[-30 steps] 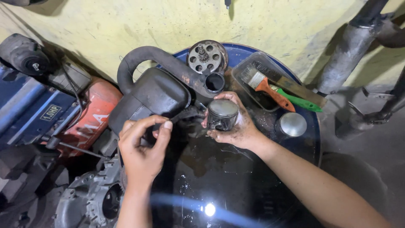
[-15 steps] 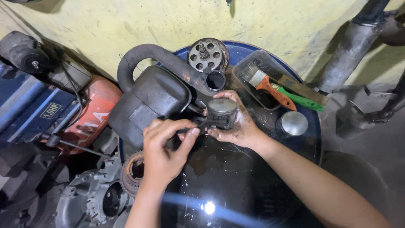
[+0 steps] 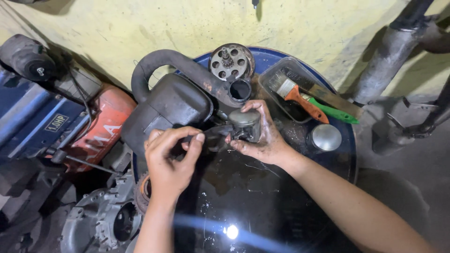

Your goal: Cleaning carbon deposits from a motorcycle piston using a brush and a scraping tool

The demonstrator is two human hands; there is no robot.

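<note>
My right hand (image 3: 265, 140) grips a small grey metal piston (image 3: 245, 122) over the oily top of a blue drum (image 3: 276, 58). In my left hand (image 3: 169, 157), the fingertips pinch a thin dark tool (image 3: 212, 133). The tool's tip reaches to the piston's lower side. Both hands are smeared with grease. Just behind them lies a black plastic housing (image 3: 168, 105) with a curved rubber hose (image 3: 187, 68) ending in an open mouth.
A round perforated metal disc (image 3: 230, 61) leans at the drum's far edge. A plastic tray (image 3: 286, 105) holds an orange-handled brush (image 3: 297, 96) and a green-handled tool (image 3: 333, 112). A round metal cap (image 3: 326, 137) lies nearby. Engine parts (image 3: 98, 215) and an orange machine (image 3: 105, 126) crowd the left.
My left hand has moved right, from the black housing toward the piston, bringing the thin tool up to it. My right hand has kept the piston nearly still.
</note>
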